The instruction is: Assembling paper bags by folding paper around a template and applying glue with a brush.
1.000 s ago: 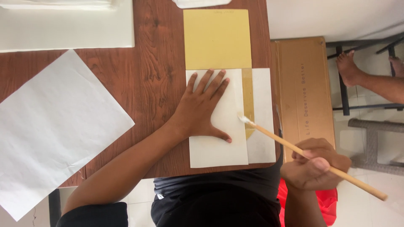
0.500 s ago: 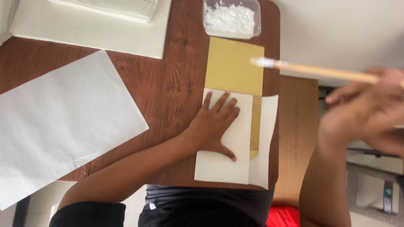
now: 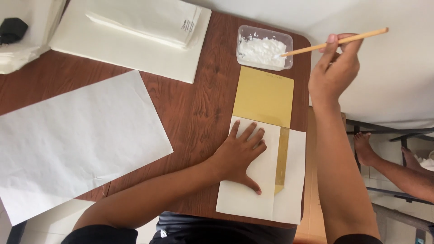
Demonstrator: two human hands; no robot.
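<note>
My left hand [image 3: 239,156] lies flat, fingers spread, on a folded white paper sheet [image 3: 246,199] near the table's front edge. A yellow card [image 3: 264,96] sticks out from under that white paper, with a narrow yellow strip showing between two white flaps. My right hand [image 3: 334,72] is raised at the table's far right corner and grips a thin wooden brush stick [image 3: 343,40]. The stick's tip rests in a clear plastic tub of white paste [image 3: 264,47].
A large white sheet [image 3: 72,140] covers the left of the brown wooden table [image 3: 199,108]. A stack of white paper and plastic-wrapped sheets [image 3: 135,31] lies at the back. Another person's bare feet [image 3: 366,149] and a metal frame are on the floor at right.
My right hand has swung from the near right side up and away, carrying the stick until its tip reaches the paste tub. My left hand stays pressed on the white paper.
</note>
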